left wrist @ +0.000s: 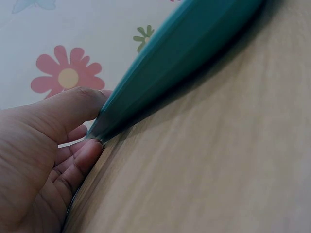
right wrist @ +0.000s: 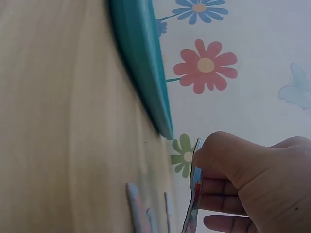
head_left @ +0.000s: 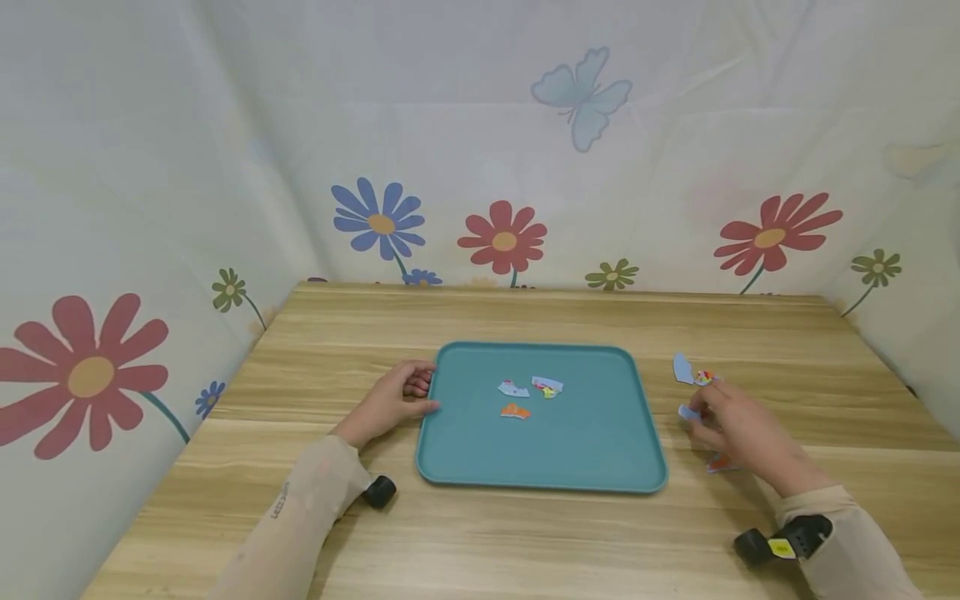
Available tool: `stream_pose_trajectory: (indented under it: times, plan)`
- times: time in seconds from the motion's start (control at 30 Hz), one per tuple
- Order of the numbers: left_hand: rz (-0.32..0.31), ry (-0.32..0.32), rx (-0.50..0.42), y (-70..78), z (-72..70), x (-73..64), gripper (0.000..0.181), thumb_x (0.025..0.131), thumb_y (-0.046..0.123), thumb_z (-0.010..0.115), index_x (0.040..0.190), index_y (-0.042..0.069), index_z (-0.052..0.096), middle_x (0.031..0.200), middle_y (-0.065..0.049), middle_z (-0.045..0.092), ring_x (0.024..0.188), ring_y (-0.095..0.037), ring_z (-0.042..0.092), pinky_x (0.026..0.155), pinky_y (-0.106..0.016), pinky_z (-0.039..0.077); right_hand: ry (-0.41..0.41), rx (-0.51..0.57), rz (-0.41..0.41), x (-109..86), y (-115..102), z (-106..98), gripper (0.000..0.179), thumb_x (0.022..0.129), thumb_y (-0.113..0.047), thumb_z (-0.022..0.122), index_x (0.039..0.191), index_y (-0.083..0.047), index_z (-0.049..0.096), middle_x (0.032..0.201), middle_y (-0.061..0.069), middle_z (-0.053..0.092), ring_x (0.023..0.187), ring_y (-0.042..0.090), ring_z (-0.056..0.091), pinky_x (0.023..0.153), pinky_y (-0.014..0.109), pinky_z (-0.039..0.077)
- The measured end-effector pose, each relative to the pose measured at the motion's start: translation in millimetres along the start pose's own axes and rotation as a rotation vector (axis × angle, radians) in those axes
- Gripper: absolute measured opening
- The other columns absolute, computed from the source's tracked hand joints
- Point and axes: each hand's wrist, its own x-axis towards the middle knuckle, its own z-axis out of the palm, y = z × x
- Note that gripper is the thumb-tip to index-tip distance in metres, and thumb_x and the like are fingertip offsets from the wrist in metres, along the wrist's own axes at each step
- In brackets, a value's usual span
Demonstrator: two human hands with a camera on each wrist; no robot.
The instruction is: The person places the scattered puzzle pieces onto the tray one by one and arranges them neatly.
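Tray (head_left: 540, 458): on surface (head_left: 360, 333), fingers of your left hand (head_left: 385, 403) pinching its rim.
Held piece (head_left: 686, 412): pinched by your right hand (head_left: 742, 427), right of tray.
Loose pieces (head_left: 515, 411): three on tray, others near right hand.

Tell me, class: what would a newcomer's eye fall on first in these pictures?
Most likely the teal tray in the middle of the wooden table, with three small pieces lying on it. Next, perhaps, the large red flower at the left of the patterned backdrop. Then the right grip, pinching a thin piece to the right of the tray, and the left grip on the tray's left rim.
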Motion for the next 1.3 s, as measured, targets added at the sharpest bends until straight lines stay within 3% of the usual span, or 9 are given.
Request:
stream_pose_trajectory:
  times: [0.13, 0.3, 0.57, 0.83, 1.07, 1.3]
  plan:
    - [-0.006, 0.01, -0.003, -18.3, 2.1, 4.2, 0.061, 0.084, 0.003, 0.072, 0.136, -0.009, 0.043, 0.12, -0.025, 0.053, 0.104, -0.031, 0.054, 0.091, -0.041, 0.05, -0.008, 0.05, 0.017, 3.3, -3.4, -6.9, 0.012, 0.082, -0.007, 0.07, 0.089, -0.006, 0.061, 0.087, 0.004, 0.061, 0.075, 0.014, 0.055, 0.064, 0.032, 0.049]
    - [-0.004, 0.018, -0.001, -31.6, 1.9, 5.3, 0.062, 0.084, 0.008, 0.074, 0.136, -0.004, 0.045, 0.12, -0.021, 0.054, 0.104, -0.027, 0.055, 0.09, -0.037, 0.05, 0.033, 0.08, -0.047, 12.7, -8.1, -15.1, 0.013, 0.081, -0.006, 0.073, 0.086, -0.008, 0.061, 0.084, 0.001, 0.063, 0.073, 0.012, 0.056, 0.063, 0.028, 0.049]
    - [-0.008, 0.02, 0.004, -31.7, -0.7, 2.4, 0.062, 0.083, 0.013, 0.076, 0.136, -0.001, 0.046, 0.119, -0.016, 0.055, 0.101, -0.021, 0.055, 0.087, -0.025, 0.05, 0.078, 0.048, -0.121, 32.5, -18.4, -28.2, 0.016, 0.078, -0.006, 0.074, 0.084, -0.008, 0.06, 0.084, 0.001, 0.059, 0.071, 0.01, 0.053, 0.059, 0.023, 0.048]
    - [-0.016, 0.009, -0.008, -28.6, -0.2, 3.7, 0.062, 0.083, 0.011, 0.075, 0.136, -0.002, 0.045, 0.12, -0.017, 0.054, 0.103, -0.022, 0.055, 0.089, -0.027, 0.051, 0.001, 0.028, -0.106, 51.4, -35.8, -36.6, 0.011, 0.084, -0.014, 0.072, 0.087, -0.01, 0.062, 0.086, 0.001, 0.063, 0.077, 0.014, 0.058, 0.065, 0.03, 0.051]
    - [-0.01, 0.007, -0.016, -28.9, 0.3, 3.8, 0.061, 0.083, 0.009, 0.075, 0.135, -0.003, 0.046, 0.119, -0.018, 0.054, 0.103, -0.023, 0.055, 0.089, -0.029, 0.051, -0.03, 0.022, -0.136, 71.2, -50.1, -29.7, 0.012, 0.081, -0.012, 0.073, 0.085, -0.008, 0.063, 0.081, 0.001, 0.06, 0.071, 0.014, 0.053, 0.062, 0.028, 0.046]
    - [0.012, 0.007, -0.014, -27.1, 2.4, 6.2, 0.061, 0.083, 0.008, 0.075, 0.135, -0.004, 0.046, 0.118, -0.018, 0.055, 0.102, -0.023, 0.056, 0.089, -0.03, 0.051, -0.097, 0.054, -0.132, 84.8, -59.5, -14.9, 0.01, 0.083, -0.012, 0.071, 0.085, -0.007, 0.062, 0.086, 0.003, 0.06, 0.078, 0.016, 0.056, 0.068, 0.032, 0.05]
